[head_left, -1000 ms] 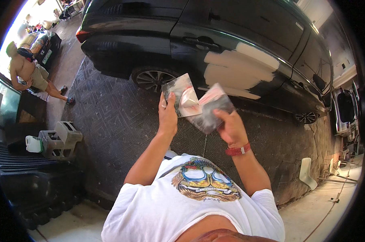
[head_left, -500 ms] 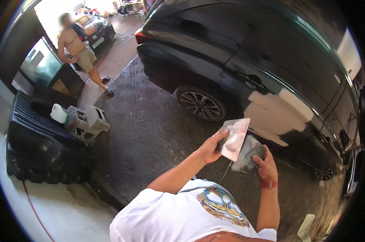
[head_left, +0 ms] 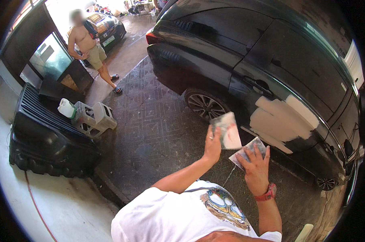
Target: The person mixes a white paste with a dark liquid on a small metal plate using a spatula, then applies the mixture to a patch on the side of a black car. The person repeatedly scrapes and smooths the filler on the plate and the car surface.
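Note:
My left hand [head_left: 212, 146] grips a flat rectangular plate [head_left: 231, 134] with pale paste and a reddish streak on its face. Close by on the right, my right hand [head_left: 256, 172] has its fingers spread across a thin greyish spreader [head_left: 255, 142], smeared with pale material. The two flat pieces are near each other but apart. Beyond them stands a black car [head_left: 182, 64], with a broad pale beige filler patch [head_left: 277, 121] on its door below the handle.
Grey plastic step stools [head_left: 103, 117] and a white jug [head_left: 66, 108] stand at the left beside a large black ribbed plastic liner [head_left: 49, 137]. A person [head_left: 87, 42] stands at the far left. Behind that person is another dark car [head_left: 111, 30].
My right hand has turned over, so its back and spread fingers now show on the spreader. The left-hand plate has tilted and shifted slightly left and up. The view has shifted a little.

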A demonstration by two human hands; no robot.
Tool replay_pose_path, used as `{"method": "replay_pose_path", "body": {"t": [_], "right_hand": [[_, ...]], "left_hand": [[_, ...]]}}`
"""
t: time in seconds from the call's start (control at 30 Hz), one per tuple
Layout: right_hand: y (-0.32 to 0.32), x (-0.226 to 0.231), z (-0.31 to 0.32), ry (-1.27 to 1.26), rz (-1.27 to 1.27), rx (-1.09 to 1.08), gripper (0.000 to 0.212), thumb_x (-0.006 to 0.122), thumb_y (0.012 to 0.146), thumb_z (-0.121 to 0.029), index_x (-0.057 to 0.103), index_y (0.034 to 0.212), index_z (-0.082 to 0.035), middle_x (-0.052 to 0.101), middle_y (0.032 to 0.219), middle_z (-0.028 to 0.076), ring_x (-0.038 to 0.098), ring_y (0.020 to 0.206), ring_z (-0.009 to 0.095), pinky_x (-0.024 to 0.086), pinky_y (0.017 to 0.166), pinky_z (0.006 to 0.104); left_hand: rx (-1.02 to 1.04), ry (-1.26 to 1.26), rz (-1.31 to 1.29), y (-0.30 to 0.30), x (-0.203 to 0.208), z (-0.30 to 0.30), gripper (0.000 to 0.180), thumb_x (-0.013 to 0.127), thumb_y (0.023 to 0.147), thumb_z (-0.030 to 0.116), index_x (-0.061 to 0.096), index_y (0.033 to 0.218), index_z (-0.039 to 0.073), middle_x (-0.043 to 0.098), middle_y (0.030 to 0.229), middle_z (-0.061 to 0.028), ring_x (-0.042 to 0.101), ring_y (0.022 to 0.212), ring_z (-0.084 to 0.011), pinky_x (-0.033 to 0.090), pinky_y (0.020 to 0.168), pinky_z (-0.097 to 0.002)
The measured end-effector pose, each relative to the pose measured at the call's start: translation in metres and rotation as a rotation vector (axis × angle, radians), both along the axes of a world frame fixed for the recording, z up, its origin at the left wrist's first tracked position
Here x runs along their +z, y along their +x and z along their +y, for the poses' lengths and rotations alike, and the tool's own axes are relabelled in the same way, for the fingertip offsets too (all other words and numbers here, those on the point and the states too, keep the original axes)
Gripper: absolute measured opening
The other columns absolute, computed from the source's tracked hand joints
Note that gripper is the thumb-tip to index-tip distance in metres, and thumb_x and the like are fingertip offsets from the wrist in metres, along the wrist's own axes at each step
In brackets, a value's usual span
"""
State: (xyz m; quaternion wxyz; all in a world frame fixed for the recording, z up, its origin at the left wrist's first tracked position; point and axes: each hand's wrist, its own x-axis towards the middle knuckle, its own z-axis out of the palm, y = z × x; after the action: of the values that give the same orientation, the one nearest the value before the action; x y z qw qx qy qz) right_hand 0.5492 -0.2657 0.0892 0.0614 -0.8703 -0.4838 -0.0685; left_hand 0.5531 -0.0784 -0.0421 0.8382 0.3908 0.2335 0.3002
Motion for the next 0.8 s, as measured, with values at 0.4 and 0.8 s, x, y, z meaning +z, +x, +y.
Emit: {"method": "replay_pose_path", "body": {"t": [0.4, 0.8], "right_hand": [[0.052, -0.034, -0.021, 0.322, 0.193, -0.184, 0.067, 0.047, 0.083, 0.016, 0.041, 0.145, -0.009, 0.045, 0.145, 0.024, 0.05, 0.133, 0.043, 0.046, 0.106, 0.0505], [0.02, -0.033, -0.005, 0.96, 1.56, -0.254, 0.053, 0.064, 0.087, 0.004, 0.052, 0.139, 0.003, 0.064, 0.125, 0.007, 0.062, 0.113, 0.02, 0.047, 0.103, 0.0355]], "left_hand": [[-0.61, -0.271, -0.08, -0.012, 0.037, -0.003, 0.046, 0.056, 0.106, 0.025, 0.045, 0.147, 0.006, 0.062, 0.132, -0.0055, 0.058, 0.117, -0.0148, 0.048, 0.101, -0.0326], [-0.114, 0.168, -0.005, 0.001, 0.045, 0.013, 0.047, 0.054, 0.107, 0.03, 0.045, 0.146, 0.005, 0.06, 0.132, -0.0072, 0.055, 0.121, -0.0159, 0.043, 0.105, -0.0314]]}}
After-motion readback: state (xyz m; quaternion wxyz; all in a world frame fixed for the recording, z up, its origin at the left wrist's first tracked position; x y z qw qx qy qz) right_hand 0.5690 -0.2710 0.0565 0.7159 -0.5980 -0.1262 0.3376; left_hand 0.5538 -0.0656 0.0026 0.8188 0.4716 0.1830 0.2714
